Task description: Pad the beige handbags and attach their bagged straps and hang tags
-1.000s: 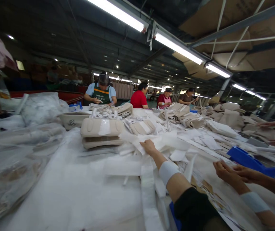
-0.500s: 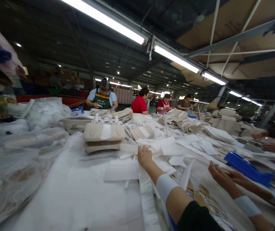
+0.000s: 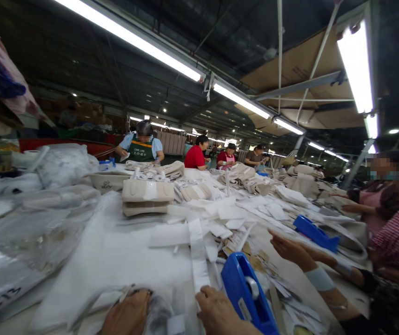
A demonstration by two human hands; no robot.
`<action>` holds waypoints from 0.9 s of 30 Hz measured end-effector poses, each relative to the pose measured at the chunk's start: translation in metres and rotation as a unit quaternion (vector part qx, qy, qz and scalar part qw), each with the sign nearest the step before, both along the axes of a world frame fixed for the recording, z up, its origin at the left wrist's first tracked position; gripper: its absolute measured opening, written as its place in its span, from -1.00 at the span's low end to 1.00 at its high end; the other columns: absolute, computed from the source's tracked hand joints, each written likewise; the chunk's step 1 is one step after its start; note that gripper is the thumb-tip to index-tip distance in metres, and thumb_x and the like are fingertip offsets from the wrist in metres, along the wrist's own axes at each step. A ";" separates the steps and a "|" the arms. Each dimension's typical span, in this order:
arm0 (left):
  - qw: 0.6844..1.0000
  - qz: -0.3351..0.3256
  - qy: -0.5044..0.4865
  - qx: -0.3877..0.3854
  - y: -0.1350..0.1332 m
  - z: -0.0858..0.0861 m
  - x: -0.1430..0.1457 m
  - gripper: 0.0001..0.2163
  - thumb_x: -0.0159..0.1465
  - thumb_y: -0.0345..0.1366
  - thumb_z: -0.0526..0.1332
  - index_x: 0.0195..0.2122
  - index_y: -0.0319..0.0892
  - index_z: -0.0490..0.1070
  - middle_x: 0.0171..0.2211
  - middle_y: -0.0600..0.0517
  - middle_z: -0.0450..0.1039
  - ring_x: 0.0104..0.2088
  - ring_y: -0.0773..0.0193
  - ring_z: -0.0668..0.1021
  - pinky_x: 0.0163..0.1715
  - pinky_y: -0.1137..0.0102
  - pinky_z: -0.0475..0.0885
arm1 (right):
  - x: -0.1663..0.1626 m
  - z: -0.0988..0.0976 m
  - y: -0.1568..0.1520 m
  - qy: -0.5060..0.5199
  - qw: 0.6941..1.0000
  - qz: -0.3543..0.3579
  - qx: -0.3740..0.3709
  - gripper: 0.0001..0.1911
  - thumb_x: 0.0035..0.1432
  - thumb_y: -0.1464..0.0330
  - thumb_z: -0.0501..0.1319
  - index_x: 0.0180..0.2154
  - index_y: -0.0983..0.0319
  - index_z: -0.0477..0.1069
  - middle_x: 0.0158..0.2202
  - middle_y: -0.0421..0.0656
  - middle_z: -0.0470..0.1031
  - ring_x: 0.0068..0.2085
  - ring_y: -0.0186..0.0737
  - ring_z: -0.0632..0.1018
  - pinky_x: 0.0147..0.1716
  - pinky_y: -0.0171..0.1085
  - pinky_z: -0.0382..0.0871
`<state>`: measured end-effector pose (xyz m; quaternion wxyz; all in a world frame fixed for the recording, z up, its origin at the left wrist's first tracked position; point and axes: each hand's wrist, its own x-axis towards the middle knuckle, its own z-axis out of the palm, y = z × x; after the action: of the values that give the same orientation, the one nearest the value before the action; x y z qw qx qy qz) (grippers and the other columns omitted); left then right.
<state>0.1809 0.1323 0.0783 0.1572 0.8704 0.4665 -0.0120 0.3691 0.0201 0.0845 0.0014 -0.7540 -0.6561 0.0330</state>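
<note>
Our L hand (image 3: 128, 314) by clear plastic (image 3: 160, 304), R hand (image 3: 222, 311) at near end of white strip (image 3: 197, 256), blue tape dispenser (image 3: 256, 304) just R. Hands apart; can't tell grips. We'd best keep strip flat.

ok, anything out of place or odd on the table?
Mostly clutter: loose flat white sheets and small flat brown pieces lie scattered at mixed angles beyond the blue plastic tape dispenser, untidy against the stacked beige bags. No spill or damage is evident.
</note>
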 end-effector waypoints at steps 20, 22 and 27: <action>0.997 -0.048 0.007 0.056 -0.004 0.016 -0.002 -0.77 0.29 -0.20 0.15 -0.12 -0.23 0.39 -0.12 -0.05 0.44 -0.13 0.20 0.50 -0.11 0.16 0.44 | -0.102 -0.023 -0.083 0.116 0.966 -0.057 0.223 -0.55 0.15 0.21 0.19 0.06 0.20 0.39 0.12 0.05 0.36 0.08 0.02 0.45 0.00 -0.12 0.41; 0.997 -0.059 0.017 0.051 -0.004 0.019 -0.001 -0.77 0.29 -0.21 0.16 -0.13 -0.24 0.39 -0.13 -0.04 0.44 -0.14 0.20 0.50 -0.12 0.17 0.44 | -0.105 -0.021 -0.084 0.125 0.967 -0.064 0.213 -0.55 0.16 0.22 0.17 0.07 0.21 0.38 0.13 0.07 0.35 0.09 0.02 0.43 0.02 -0.11 0.39; 0.995 -0.061 0.027 0.068 -0.013 0.021 -0.006 -0.75 0.29 -0.19 0.15 -0.11 -0.25 0.39 -0.11 -0.06 0.44 -0.11 0.18 0.50 -0.08 0.13 0.42 | -0.111 -0.016 -0.086 0.135 0.966 -0.071 0.207 -0.54 0.14 0.21 0.19 0.05 0.25 0.39 0.12 0.11 0.34 0.08 0.05 0.44 0.02 -0.09 0.39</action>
<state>0.1749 0.1198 0.0995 0.0836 0.9051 0.4168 -0.0134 0.2579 -0.0663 0.0684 0.2483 -0.7707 -0.5869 -0.0021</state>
